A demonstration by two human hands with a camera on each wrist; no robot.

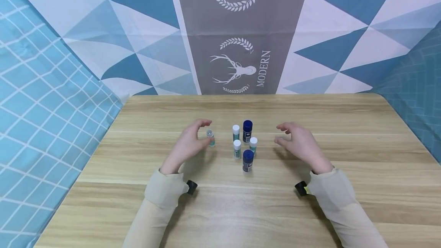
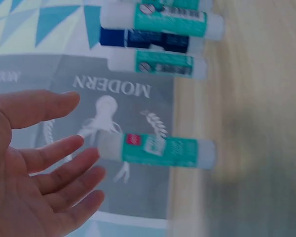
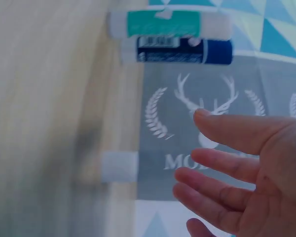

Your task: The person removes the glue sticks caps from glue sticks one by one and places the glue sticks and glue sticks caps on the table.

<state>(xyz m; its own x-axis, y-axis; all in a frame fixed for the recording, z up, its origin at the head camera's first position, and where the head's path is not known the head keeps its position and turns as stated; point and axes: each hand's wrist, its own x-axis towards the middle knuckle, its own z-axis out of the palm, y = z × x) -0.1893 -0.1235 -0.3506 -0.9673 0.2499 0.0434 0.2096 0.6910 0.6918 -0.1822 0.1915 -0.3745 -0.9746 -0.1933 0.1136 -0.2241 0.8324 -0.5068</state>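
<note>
A slim green-and-white glue stick (image 1: 211, 141) stands upright at the left; its top looks uncapped in the head view. My left hand (image 1: 193, 141) is beside it, fingers and thumb apart. In the left wrist view the fingertips (image 2: 91, 158) come right up to the top of that glue stick (image 2: 160, 150), and none curl round it. My right hand (image 1: 299, 142) hovers at the right with loosely bent fingers and holds nothing. Below its fingers, in the right wrist view, a small white cap (image 3: 119, 167) stands on the table; the hand hides it in the head view.
Between the hands stand three white-capped green glue sticks, a front one (image 1: 237, 149), a rear one (image 1: 236, 133) and a right one (image 1: 253, 145). Two thicker navy-capped sticks, rear (image 1: 247, 131) and front (image 1: 247, 160), stand among them. A patterned cloth (image 1: 237, 22) hangs behind the wooden table (image 1: 234, 209).
</note>
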